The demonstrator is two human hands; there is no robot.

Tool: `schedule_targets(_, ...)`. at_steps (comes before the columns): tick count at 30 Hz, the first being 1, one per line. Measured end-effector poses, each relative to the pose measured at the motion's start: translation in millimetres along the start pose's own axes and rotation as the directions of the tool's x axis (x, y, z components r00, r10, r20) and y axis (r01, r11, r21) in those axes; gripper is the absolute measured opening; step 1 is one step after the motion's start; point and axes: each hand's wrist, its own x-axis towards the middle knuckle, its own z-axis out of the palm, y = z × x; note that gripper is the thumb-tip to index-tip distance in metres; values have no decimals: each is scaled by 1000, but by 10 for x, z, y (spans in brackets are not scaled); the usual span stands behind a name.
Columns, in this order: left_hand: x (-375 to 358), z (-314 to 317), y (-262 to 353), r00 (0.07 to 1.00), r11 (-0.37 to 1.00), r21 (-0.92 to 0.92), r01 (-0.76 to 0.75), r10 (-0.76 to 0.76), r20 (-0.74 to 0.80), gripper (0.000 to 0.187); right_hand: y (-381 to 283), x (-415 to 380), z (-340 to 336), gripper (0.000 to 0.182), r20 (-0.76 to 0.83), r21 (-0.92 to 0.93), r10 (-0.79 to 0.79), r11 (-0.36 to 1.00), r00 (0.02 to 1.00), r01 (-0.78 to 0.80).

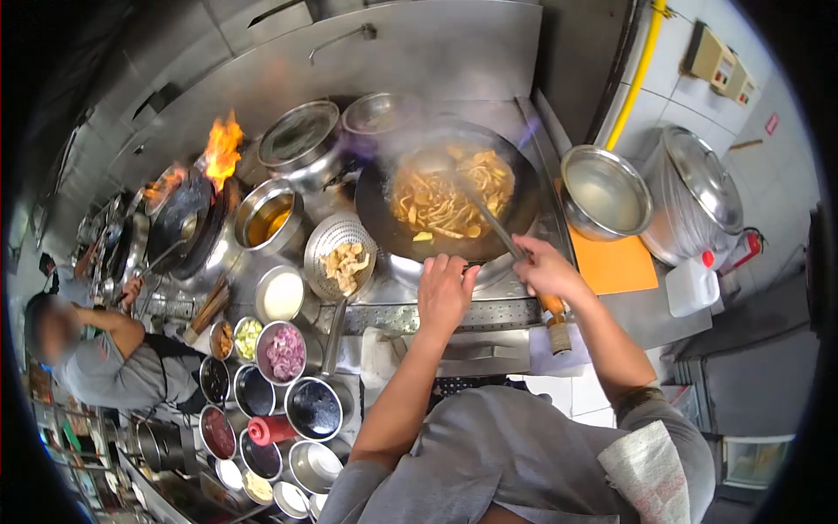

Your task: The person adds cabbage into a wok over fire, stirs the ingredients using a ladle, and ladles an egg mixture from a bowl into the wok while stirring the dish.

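A large dark wok on the stove holds steaming noodles in brown sauce. My right hand is wrapped round the handle of a long metal ladle, whose head lies among the noodles. At the wok's near rim rests my left hand, its fingers bent over the edge; what they press on is partly hidden. Left of the wok, a perforated strainer holds pale fried pieces. Below my right hand stands a bottle with amber contents.
A metal bowl of cloudy liquid is at the right, near an orange board and a white jug. Several ingredient pots, one with chopped onion, stand lower left. At the far left a co-worker works by a flaming wok.
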Motion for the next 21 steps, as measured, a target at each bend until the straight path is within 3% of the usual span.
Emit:
schedule_targets(5,20,-8,-20,999,1000,-10,0,0,-37,22,32,-435,-700,59,90,95,175,978,980,-184)
schedule_targets(9,2,-72,-19,999,998,-44,-36,37,17,27,28,56,-353,60,-60,39,22,999,998,-20)
schedule_targets(11,-36,-225,-99,998,990,-131,-47,52,39,40,-19,91,-126,60,-77,-90,-10,996,997,3)
schedule_targets(13,-180,-572,-204,1000,1000,-26,14,-14,-16,46,27,-67,-121,60,-24,-82,5,997,1000,-7)
schedule_targets(16,-677,-1053,-860,966,952,170,256,-256,-24,51,74,-382,-554,60,24,-42,71,997,997,-70)
schedule_targets(18,-1079,-1232,-1270,882,826,341,449,-470,-24,50,138,-441,-637,59,-21,-8,165,986,986,-165)
schedule_targets(21,-1251,-1261,-1588,736,702,448,553,-664,132,53,65,-115,-182,58,-111,-36,63,997,992,-67)
